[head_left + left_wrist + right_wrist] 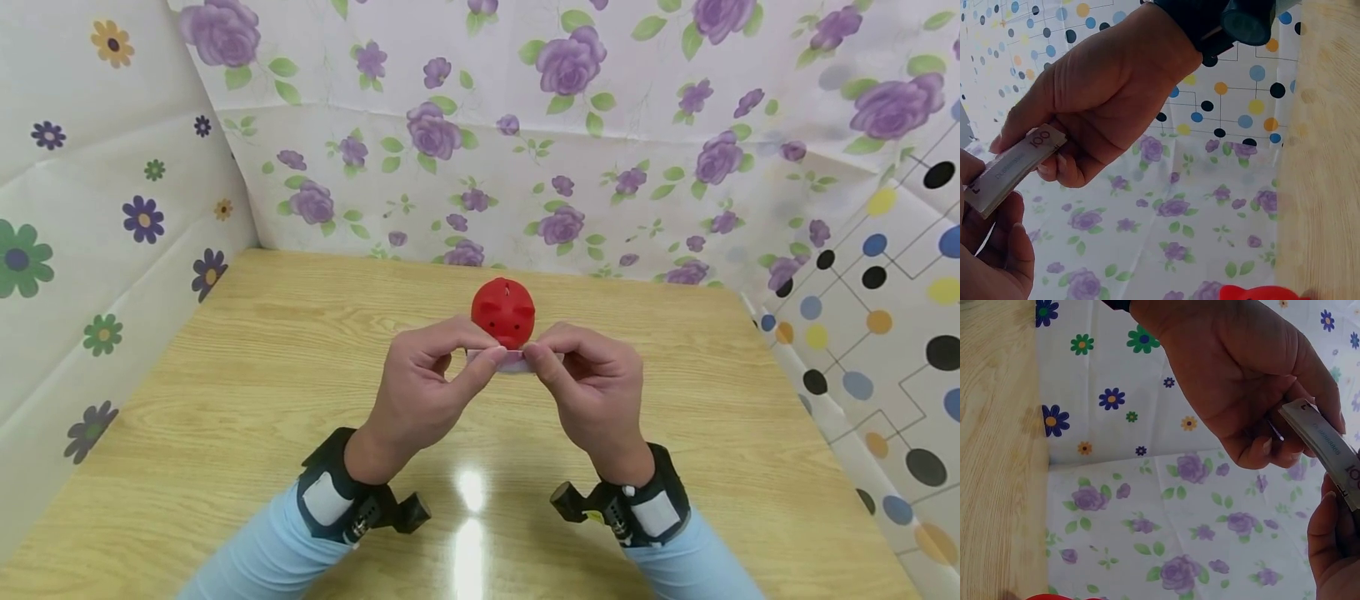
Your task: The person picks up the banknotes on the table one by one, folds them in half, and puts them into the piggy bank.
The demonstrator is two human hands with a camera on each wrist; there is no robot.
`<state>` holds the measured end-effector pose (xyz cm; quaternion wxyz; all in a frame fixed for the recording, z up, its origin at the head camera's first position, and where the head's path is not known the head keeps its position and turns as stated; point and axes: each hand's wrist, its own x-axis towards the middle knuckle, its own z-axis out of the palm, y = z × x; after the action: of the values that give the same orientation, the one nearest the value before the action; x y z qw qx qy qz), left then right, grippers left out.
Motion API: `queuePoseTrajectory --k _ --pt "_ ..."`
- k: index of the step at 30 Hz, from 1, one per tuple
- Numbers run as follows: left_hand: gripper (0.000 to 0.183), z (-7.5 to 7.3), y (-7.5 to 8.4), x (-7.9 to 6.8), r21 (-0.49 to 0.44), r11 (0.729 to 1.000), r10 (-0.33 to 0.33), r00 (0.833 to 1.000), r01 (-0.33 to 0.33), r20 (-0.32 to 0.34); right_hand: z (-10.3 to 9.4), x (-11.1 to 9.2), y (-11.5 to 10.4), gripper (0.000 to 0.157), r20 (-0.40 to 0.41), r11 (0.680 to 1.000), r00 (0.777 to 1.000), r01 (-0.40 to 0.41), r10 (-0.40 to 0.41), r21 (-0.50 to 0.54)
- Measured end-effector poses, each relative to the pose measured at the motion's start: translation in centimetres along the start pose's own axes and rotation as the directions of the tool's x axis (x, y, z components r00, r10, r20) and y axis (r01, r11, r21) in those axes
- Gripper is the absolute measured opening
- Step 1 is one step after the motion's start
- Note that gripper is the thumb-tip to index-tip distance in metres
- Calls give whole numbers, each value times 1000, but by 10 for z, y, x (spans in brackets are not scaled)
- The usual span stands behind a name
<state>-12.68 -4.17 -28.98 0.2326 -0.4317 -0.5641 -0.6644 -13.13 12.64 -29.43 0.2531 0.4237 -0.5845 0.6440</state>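
Note:
A folded banknote, or a thin stack of them, is stretched between both hands, printed with 100 in the left wrist view. My left hand pinches one end between thumb and forefinger. At the other end, my right hand holds it the same way, the two thumbs close together. The left wrist view shows the note edge-on with several layers. Right behind the note, in the head view, stands a red piggy bank with a slot on top; its lower front is partly covered by the hands.
The wooden table stretches to a purple-flowered cloth at the back. Cloth with small flowers hangs at the left, dotted cloth at the right. Both wrists carry black straps with small cameras.

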Motion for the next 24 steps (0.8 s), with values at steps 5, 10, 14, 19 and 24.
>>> queuePoseTrajectory --k 5,10,14,19,24 --pt "33 0 2 2 44 998 34 999 -34 17 2 1 -2 22 0 1000 1000 24 -24 11" --pt "23 0 2 2 47 998 45 999 -46 26 4 3 -4 21 23 999 999 42 -42 6" --pt "23 0 1 1 45 998 46 998 -48 37 4 3 -5 21 30 998 998 53 -53 -28" --pt "29 0 2 2 60 996 55 997 -59 53 6 5 -5 22 43 996 995 86 -85 -19" --pt "31 1 2 1 70 995 63 996 -67 57 7 6 -7 25 84 994 992 94 -89 -57"
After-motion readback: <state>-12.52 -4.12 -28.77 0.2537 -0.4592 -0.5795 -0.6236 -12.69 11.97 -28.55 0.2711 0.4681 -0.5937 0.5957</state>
